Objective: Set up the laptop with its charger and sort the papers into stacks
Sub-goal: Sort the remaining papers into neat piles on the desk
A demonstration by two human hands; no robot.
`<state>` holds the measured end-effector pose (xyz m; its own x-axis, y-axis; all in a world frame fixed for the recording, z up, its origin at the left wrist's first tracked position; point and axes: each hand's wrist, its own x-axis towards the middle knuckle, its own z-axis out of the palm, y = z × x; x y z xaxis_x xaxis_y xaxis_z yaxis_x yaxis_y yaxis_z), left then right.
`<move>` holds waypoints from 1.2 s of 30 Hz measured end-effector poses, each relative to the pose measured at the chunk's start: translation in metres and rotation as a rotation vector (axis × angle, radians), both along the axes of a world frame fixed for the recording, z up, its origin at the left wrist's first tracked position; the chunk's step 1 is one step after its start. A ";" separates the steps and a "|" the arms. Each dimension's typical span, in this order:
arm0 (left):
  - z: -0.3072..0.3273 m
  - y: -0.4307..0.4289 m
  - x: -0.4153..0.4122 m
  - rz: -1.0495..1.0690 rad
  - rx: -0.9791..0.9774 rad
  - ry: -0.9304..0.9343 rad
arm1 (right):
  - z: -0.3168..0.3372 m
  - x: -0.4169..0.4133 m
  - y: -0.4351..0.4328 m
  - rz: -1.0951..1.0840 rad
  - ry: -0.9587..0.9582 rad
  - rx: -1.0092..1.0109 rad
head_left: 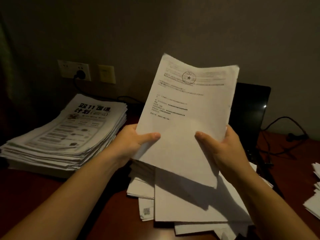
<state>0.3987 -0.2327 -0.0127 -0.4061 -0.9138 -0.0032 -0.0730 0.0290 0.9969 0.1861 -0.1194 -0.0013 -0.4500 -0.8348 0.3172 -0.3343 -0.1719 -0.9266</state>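
Observation:
I hold a bundle of white printed sheets [187,108] upright over the desk; its top page bears a round stamp and lines of text. My left hand [136,141] grips the bundle's lower left edge, thumb on the front. My right hand [221,146] grips the lower right edge the same way. Below the bundle lies a loose, untidy pile of papers [183,205]. A tall neat stack of printed flyers [69,134] stands at the left. The open black laptop [249,108] is behind the bundle, mostly hidden. A black charger cable [284,122] loops at its right.
A wall socket [74,71] with a black plug in it sits above the left stack, its cord running down behind the desk. More white papers [314,196] lie at the right edge. The dark red desk [52,187] shows between the stacks.

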 end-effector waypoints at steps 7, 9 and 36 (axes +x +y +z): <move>0.023 -0.023 0.060 0.137 0.027 0.010 | 0.007 0.047 -0.043 0.081 -0.234 0.027; 0.028 -0.031 0.082 0.175 -0.019 -0.035 | 0.008 0.064 -0.059 0.103 -0.239 0.029; -0.008 -0.099 0.233 0.436 -0.489 -1.151 | -0.026 0.228 -0.163 0.182 0.853 0.524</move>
<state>0.6321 -0.3313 -0.0207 -0.0682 -0.9734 0.2188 -0.9595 0.1240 0.2529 0.4145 -0.2825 -0.0276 -0.0970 -0.9941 0.0481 -0.9284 0.0730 -0.3643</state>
